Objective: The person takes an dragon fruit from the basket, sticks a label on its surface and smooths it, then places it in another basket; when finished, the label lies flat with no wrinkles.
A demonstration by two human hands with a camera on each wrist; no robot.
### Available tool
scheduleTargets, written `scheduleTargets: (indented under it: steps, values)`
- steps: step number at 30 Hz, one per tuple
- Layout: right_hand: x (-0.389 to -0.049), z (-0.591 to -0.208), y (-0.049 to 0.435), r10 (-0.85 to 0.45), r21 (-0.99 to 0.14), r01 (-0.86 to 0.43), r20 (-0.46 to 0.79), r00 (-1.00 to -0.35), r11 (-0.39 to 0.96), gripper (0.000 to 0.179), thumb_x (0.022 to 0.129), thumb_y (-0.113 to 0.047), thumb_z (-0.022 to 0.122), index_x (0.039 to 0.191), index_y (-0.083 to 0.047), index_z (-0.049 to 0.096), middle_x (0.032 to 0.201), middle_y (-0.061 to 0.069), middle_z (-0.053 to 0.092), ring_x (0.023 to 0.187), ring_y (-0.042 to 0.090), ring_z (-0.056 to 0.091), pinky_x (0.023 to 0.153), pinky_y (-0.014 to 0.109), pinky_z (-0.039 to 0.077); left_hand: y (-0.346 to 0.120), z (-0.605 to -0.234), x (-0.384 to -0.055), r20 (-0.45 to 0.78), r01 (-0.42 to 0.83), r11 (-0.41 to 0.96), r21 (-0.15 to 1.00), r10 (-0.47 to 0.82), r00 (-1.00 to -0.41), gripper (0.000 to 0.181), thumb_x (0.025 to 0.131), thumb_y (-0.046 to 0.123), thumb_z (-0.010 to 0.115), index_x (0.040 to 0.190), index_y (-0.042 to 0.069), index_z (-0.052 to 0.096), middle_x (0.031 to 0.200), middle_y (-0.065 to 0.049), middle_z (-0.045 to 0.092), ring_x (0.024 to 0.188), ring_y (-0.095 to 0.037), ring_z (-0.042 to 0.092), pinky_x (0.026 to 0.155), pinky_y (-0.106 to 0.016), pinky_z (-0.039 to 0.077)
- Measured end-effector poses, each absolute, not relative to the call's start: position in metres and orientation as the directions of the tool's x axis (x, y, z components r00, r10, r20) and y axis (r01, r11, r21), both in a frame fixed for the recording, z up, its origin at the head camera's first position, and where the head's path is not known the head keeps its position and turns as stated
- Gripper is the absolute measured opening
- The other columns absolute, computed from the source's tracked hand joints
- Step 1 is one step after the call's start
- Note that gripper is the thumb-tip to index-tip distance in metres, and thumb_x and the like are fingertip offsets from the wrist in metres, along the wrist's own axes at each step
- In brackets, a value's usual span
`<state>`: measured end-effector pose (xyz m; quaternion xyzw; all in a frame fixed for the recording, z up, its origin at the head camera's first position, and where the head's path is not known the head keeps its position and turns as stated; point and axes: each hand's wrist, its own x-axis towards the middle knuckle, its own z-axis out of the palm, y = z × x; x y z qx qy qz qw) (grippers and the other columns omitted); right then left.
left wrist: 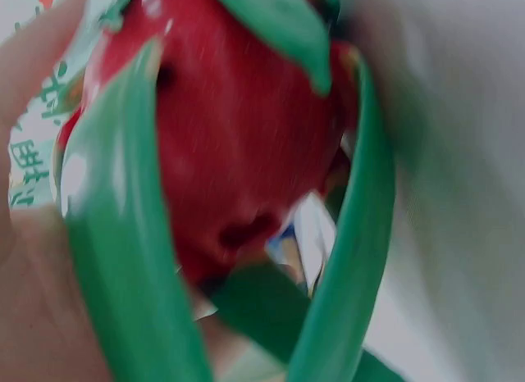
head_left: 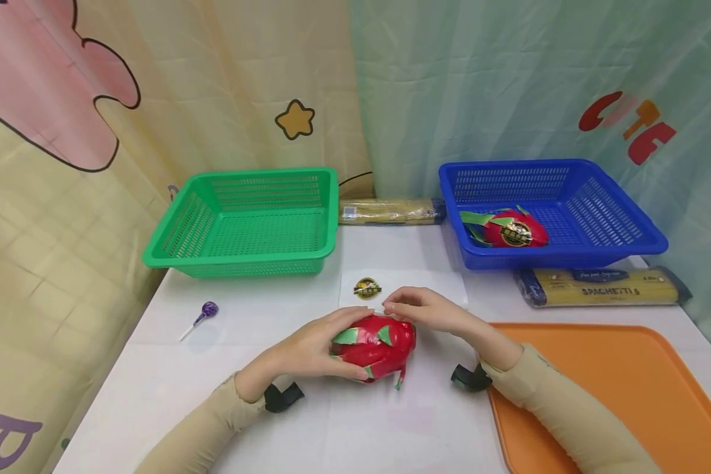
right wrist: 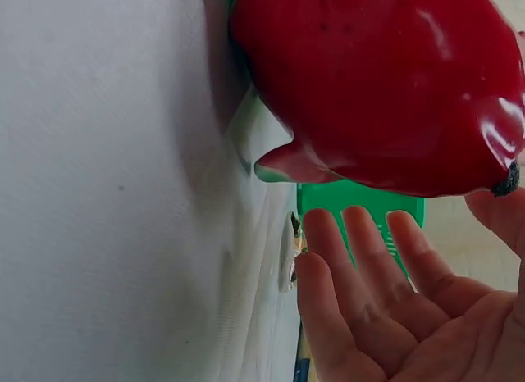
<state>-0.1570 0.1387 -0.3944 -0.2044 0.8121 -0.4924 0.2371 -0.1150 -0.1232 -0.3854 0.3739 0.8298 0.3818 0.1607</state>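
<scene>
A red dragon fruit (head_left: 385,342) with green leaf tips lies on the white table, right in front of the person. My left hand (head_left: 314,345) holds it from the left, fingers over the far side and thumb along the near side. In the left wrist view, long green leaves (left wrist: 131,218) stretch toward the wrist. My right hand (head_left: 429,308) hovers at the fruit's far right side, fingers slightly bent. The right wrist view shows its relaxed fingers (right wrist: 373,251) apart from the fruit and the thumb near its dark tip. Behind the fruit is a white sheet (head_left: 411,283) bearing a round black-and-gold sticker (head_left: 367,288).
A green basket (head_left: 243,266) stands at the back left. The blue basket (head_left: 563,253) at the back right contains another dragon fruit (head_left: 512,229) with a sticker. Spaghetti packs (head_left: 604,288) lie beside the baskets. An orange tray (head_left: 616,368) is at right, a purple lollipop (head_left: 209,309) at left.
</scene>
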Motion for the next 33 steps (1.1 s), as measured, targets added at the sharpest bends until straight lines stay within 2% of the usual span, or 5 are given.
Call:
scheduleTargets:
  steps: [4,8,16,22,33]
  values:
    - [-0.171,-0.391,0.132,-0.528,-0.914,-0.078,-0.158,-0.834,0.398,0.037,0.094,-0.029,0.057,0.114,0.001,0.059,0.108,0.017,0.063,0.094,0.026,0.064,0.081,0.038,0.053,-0.134,-0.381,-0.126,-0.044,0.423,0.389,0.818,0.776,-0.629,0.082,0.08,0.042,0.073,0.145,0.014,0.033,0.141,0.005,0.038,0.123,-0.014,0.041,0.09,-0.03,0.047]
    - [-0.192,-0.392,0.123,-0.467,-0.902,-0.055,-0.168,-0.868,0.428,0.037,0.093,-0.03,0.059,0.115,0.0,0.06,0.108,0.017,0.063,0.093,0.026,0.064,0.081,0.037,0.053,-0.149,-0.38,-0.148,-0.063,0.315,0.311,0.897,0.795,-0.603,0.064,0.09,0.029,0.064,0.143,0.007,0.036,0.141,-0.008,0.042,0.125,-0.023,0.043,0.099,-0.038,0.041]
    - [-0.221,-0.402,0.105,-0.413,-0.884,-0.023,-0.195,-0.889,0.467,0.034,0.093,-0.025,0.06,0.117,-0.001,0.06,0.115,0.016,0.059,0.092,0.024,0.065,0.079,0.034,0.053,-0.169,-0.403,-0.191,-0.139,0.055,0.252,0.966,0.689,-0.711,0.054,0.097,0.031,0.053,0.139,0.0,0.04,0.138,-0.014,0.045,0.123,-0.029,0.048,0.099,-0.041,0.041]
    - [-0.235,-0.413,0.097,-0.415,-0.877,-0.004,-0.223,-0.882,0.48,0.037,0.091,-0.022,0.061,0.121,-0.001,0.058,0.12,0.016,0.057,0.092,0.022,0.065,0.076,0.03,0.053,-0.17,-0.42,-0.2,-0.204,-0.004,0.283,0.959,0.682,-0.702,0.049,0.098,0.027,0.05,0.137,-0.002,0.041,0.137,-0.018,0.045,0.121,-0.029,0.049,0.099,-0.036,0.041]
    - [-0.238,-0.418,0.091,-0.389,-0.84,-0.008,-0.243,-0.889,0.542,0.029,0.085,-0.012,0.066,0.112,-0.001,0.064,0.1,0.011,0.065,0.074,0.014,0.057,0.063,0.024,0.05,-0.165,-0.423,-0.198,-0.249,-0.03,0.314,0.949,0.69,-0.68,0.049,0.098,0.028,0.051,0.134,-0.003,0.046,0.13,-0.017,0.05,0.109,-0.026,0.056,0.091,-0.035,0.047]
